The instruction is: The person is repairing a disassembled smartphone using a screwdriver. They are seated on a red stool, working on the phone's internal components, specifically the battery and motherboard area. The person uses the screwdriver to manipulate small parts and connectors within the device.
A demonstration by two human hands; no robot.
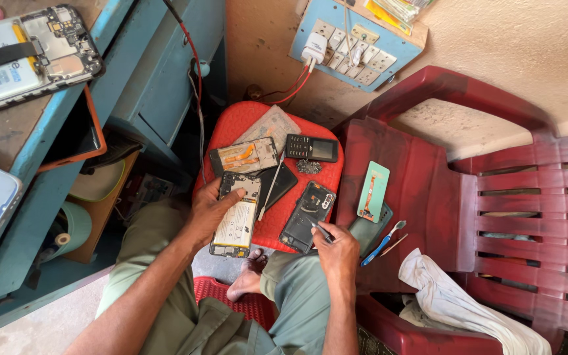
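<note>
My left hand grips an opened smartphone with its battery and circuit board exposed, held over the edge of a red plastic stool. My right hand pinches a thin metal tool, its tip touching a dark phone back cover that lies on the stool. Also on the stool are another opened phone with orange flex cables, a black phone and a small keypad phone.
A dark red plastic chair at the right holds a green-backed phone part, a blue toothbrush and a white cloth. A blue workbench at the left carries more opened phones. A wall switchboard has a charger plugged in.
</note>
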